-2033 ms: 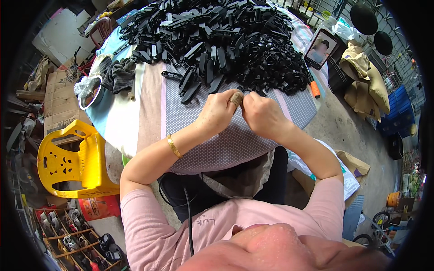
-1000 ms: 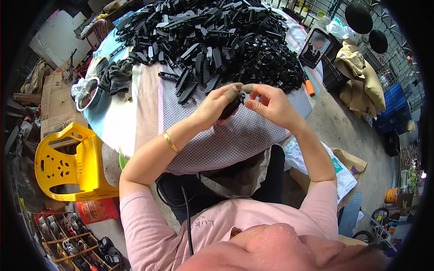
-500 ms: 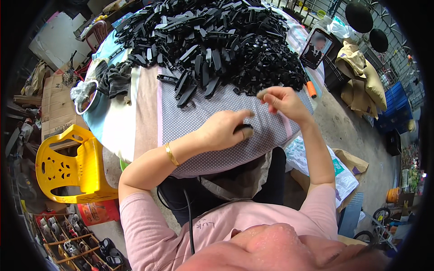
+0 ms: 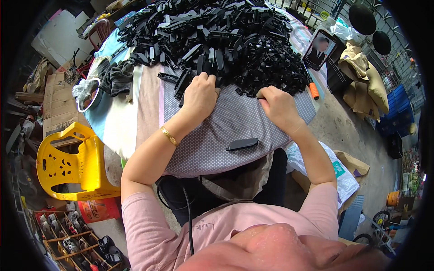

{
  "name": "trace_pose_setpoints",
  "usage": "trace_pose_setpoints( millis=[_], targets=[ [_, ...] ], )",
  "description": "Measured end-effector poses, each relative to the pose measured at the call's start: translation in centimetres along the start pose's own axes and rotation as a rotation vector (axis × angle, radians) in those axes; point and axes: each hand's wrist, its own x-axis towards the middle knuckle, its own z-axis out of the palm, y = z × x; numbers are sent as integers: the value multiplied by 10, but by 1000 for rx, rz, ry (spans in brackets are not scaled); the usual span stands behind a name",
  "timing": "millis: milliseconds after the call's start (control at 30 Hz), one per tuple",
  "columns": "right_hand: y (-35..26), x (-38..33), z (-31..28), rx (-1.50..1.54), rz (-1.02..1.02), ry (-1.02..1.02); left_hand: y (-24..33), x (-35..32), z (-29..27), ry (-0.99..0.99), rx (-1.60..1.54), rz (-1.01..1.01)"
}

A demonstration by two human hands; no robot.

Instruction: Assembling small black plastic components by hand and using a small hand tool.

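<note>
I am holding my left hand point(image 4: 200, 97) curled at the long black pieces point(image 4: 219, 59), right hand point(image 4: 279, 107) curled at small clips point(image 4: 271, 63), picking singly being best; any grip I cannot tell.

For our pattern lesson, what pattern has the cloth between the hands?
Grey cloth with white dots; clearest in head view.

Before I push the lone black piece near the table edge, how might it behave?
The black piece is probably stiff, given its crisp edges. Its slim shape suggests lightness. Long and flat-looking, it should slide rather than roll.
</note>
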Motion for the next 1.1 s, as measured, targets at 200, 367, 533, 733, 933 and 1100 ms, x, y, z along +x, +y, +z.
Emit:
trace_pose_setpoints(
  millis=[200,367,533,733,933,1100],
  targets=[
    [-2,-2,-10,485,183,3,-7,0,-4,34,-188,3],
    [-20,2,-8,1194,350,-10,7,-1,-19,-356,-1377,-396],
    [-41,11,4,1167,210,112,13,-6,-23,-365,-1717,-356],
    [-53,15,9,1166,272,272,16,-8,-27,-464,-1919,-313],
    [-54,15,5,1057,197,380,7,-8,-22,-682,-1818,-119],
    [-51,18,-2,891,157,519,14,-4,-25,-633,-1814,-134]
  ],
)
